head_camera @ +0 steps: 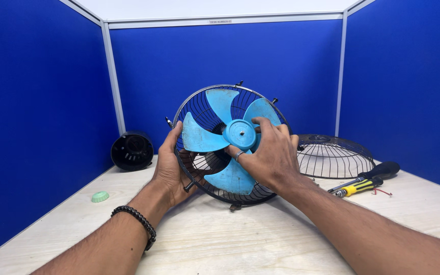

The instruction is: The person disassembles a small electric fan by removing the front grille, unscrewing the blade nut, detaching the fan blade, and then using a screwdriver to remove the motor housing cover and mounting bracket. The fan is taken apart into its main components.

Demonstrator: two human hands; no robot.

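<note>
On the table (220,239), the grille (199,109) is gripped at its rim by the left hand (171,168) — the blade (232,137) is pinched at the hub by the right hand (268,155).

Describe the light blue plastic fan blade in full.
The light blue plastic fan blade has broad curved paddles spreading from a round central hub with a small metal shaft tip at its middle. It looks matte and slightly scuffed. It stands upright, facing the camera, in front of the black wire rear guard, which rests on edge on the pale wooden table. The right hand grips the hub from the right; the left hand holds the guard's rim and touches the left paddle's edge.
</note>
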